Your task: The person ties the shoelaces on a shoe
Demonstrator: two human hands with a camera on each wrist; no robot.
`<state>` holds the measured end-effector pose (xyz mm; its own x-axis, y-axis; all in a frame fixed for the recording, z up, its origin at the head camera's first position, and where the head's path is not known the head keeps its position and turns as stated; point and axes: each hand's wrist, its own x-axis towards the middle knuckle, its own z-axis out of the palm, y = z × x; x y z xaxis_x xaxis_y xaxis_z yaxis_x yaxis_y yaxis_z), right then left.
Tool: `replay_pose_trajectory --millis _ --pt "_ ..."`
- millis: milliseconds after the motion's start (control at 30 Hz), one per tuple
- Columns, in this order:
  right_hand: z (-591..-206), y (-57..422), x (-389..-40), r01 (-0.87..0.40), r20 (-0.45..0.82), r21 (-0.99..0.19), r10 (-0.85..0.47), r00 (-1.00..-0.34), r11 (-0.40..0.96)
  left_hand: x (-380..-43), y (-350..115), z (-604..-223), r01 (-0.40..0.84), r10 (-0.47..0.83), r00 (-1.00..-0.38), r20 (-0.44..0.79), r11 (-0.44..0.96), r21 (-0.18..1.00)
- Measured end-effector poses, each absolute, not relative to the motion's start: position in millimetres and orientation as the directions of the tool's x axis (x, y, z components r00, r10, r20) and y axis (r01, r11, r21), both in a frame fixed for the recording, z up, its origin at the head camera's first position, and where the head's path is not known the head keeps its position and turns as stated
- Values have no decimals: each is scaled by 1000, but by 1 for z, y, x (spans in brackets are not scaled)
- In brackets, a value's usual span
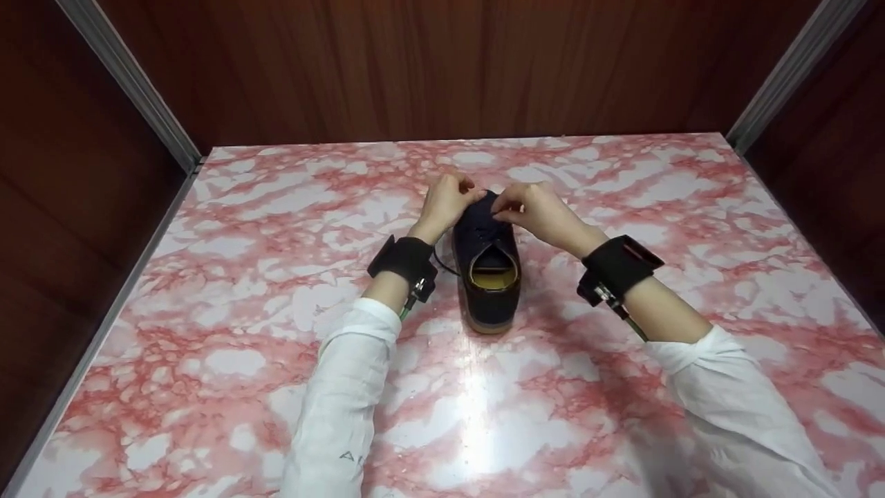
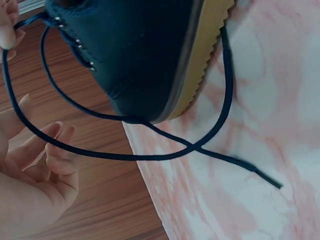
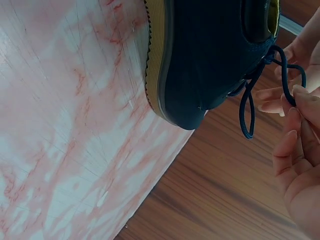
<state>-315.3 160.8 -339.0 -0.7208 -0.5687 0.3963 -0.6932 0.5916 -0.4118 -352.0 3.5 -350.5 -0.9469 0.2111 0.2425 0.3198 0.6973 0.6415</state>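
A dark blue lace-up shoe (image 1: 487, 297) with a tan sole stands on the table, toe pointing away from me. At its laces, my right hand (image 1: 546, 211) pinches a bend of the dark blue lace (image 3: 285, 80) between thumb and fingertips. A second lace loop (image 3: 247, 115) hangs beside the tongue. My left hand (image 1: 446, 200) is close on the other side of the shoe's front, its fingers loosely bent near a lace (image 2: 95, 155). One lace end (image 2: 267, 179) trails off the shoe's left side, crossing the other strand.
The table (image 1: 228, 360) has a red-and-white marbled top. Dark wood panels (image 1: 442, 69) rise behind it and along both sides. Black straps (image 1: 622, 266) with small cameras and cables sit on both wrists, below white sleeves (image 1: 339, 408).
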Motion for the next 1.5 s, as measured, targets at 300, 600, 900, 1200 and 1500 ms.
replay_pose_trajectory --millis 300,600,900,1200,1500 --pt "-344 161 -315 -704 412 -409 -571 -710 580 -352 5 -365 352 241 -931 274 786 508" --pt "-345 160 -314 -703 401 -404 -577 -711 585 -349 0 -369 349 241 -932 271 803 483" --pt "-344 161 -315 -695 392 -403 -575 -719 595 -346 -12 -355 379 215 -914 343 754 537" --pt "-342 162 -314 -676 371 -412 -565 -737 611 -335 -31 -346 406 218 -880 422 806 431" --pt "-342 162 -314 -674 380 -430 -556 -739 601 -313 -36 -334 464 271 -829 489 822 330"
